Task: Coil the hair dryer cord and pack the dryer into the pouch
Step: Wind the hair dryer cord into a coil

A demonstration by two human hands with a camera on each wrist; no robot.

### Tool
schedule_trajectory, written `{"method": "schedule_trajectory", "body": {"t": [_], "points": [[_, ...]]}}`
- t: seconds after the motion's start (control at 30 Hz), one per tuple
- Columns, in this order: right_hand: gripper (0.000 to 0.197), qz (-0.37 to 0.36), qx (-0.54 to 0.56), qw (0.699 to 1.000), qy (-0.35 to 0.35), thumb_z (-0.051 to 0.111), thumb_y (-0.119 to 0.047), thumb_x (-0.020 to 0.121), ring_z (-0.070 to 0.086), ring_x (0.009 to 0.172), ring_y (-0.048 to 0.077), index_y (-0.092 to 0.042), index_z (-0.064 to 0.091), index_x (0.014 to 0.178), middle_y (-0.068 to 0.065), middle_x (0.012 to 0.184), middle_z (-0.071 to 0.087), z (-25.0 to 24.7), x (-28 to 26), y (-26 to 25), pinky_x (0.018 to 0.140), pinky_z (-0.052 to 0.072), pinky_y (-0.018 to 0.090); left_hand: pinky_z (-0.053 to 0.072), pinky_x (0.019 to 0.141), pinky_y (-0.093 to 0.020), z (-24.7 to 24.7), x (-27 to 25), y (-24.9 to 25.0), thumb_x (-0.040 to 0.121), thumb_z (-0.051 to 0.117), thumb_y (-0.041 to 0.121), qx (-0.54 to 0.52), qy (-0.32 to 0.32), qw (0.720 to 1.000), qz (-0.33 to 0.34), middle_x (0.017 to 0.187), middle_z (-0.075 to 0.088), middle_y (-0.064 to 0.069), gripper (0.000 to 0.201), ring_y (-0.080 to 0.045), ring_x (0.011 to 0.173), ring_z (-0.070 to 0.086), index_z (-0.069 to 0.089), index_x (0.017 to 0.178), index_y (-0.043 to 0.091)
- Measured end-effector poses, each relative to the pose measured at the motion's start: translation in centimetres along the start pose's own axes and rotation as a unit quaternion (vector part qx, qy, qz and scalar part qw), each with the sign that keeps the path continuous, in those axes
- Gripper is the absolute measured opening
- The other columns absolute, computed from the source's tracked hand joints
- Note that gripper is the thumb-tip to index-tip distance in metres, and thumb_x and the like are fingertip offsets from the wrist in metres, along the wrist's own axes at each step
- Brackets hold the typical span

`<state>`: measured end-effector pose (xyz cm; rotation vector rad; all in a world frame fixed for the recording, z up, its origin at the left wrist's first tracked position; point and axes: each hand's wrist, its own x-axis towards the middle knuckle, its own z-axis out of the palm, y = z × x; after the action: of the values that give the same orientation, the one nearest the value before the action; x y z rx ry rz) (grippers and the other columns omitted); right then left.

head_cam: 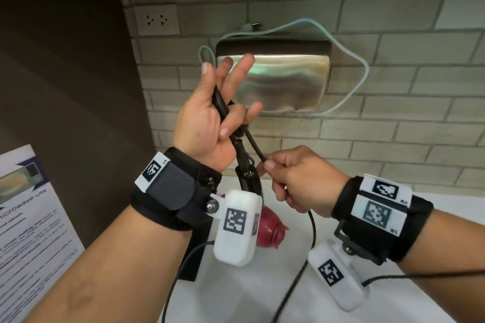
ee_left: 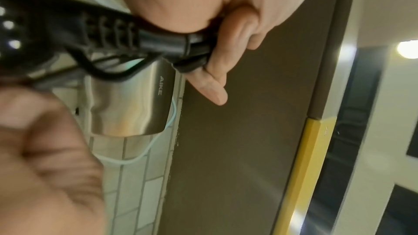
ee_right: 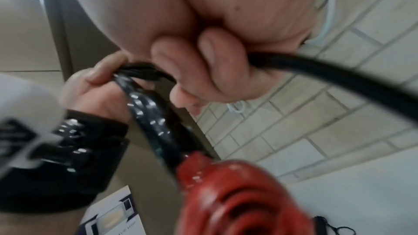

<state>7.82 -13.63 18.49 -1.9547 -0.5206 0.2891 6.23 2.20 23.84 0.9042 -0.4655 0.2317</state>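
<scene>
Above the white desk (head_cam: 380,217), before a tiled wall:

Left hand (head_cam: 207,123): raised, palm toward the wearer. Ring and little fingers curl onto black loops of cord (head_cam: 256,148) gathered at the cord end of the handle; index and middle fingers stand straight. The left wrist view shows fingers (ee_left: 217,71) pressed round the ribbed strain relief and the bundled turns.

Right hand (head_cam: 296,181): closed on the cord just below the left hand, thumb and forefinger pinching it; the free length drops from this fist down to the desk and runs off the lower edge of the head view.

Hair dryer (head_cam: 267,228): black handle hanging below the left hand, red body lowest, close over the desk; whether it touches the desk cannot be told.

Pouch: not identified with certainty. A dark flat item (head_cam: 194,259) lies on the desk behind the left wrist, mostly hidden.

Other fixtures: steel wall unit (head_cam: 283,81) with a pale cable (head_cam: 359,78) looped about it; wall socket (head_cam: 157,19); printed notice (head_cam: 29,217) at left.

Progress, as judged: coiling begun, a few turns gathered, a long run of cord left to wind. Securing the coil and packing the dryer remain undone.
</scene>
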Motion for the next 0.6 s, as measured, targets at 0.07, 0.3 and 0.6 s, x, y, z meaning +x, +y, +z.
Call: {"method": "schedule_trajectory", "body": {"t": [0.07,0.3,0.6], "points": [[0.045,-0.006,0.006,0.999,-0.039,0.046,-0.023,0.101,0.032,0.034,0.015,-0.025,0.066,0.060,0.004,0.047,0.053,0.0,-0.3,-0.2,0.039,0.027,0.019,0.055,0.064,-0.026,-0.1,0.0,-0.2,0.102,0.026,0.045,-0.010,-0.018,1.000,-0.013,0.142,0.056,0.000,0.058,-0.004,0.027,0.028,0.031,0.146,0.009],[0.055,-0.073,-0.113,0.987,-0.085,0.044,-0.027,0.101,0.038,0.029,0.008,-0.007,0.059,0.052,-0.006,0.031,0.044,-0.6,-2.0,-2.2,0.039,0.034,0.019,0.055,0.062,-0.029,0.2,-1.7,-3.4,0.101,0.043,0.035,0.358,-0.021,0.932,0.045,0.138,0.054,0.001,0.030,-0.009,0.041,0.047,0.063,0.122,0.031],[0.039,-0.019,-0.073,0.987,-0.142,0.045,-0.032,0.100,0.037,0.031,0.014,-0.014,0.056,0.068,0.000,0.041,0.051,-3.6,-3.9,-1.4,0.037,0.034,0.020,0.053,0.056,-0.029,-0.9,-2.2,-3.5,0.100,0.046,0.037,0.581,-0.126,0.804,-0.004,0.067,0.075,-0.003,0.047,-0.023,0.048,0.068,0.064,0.068,0.006]]}}
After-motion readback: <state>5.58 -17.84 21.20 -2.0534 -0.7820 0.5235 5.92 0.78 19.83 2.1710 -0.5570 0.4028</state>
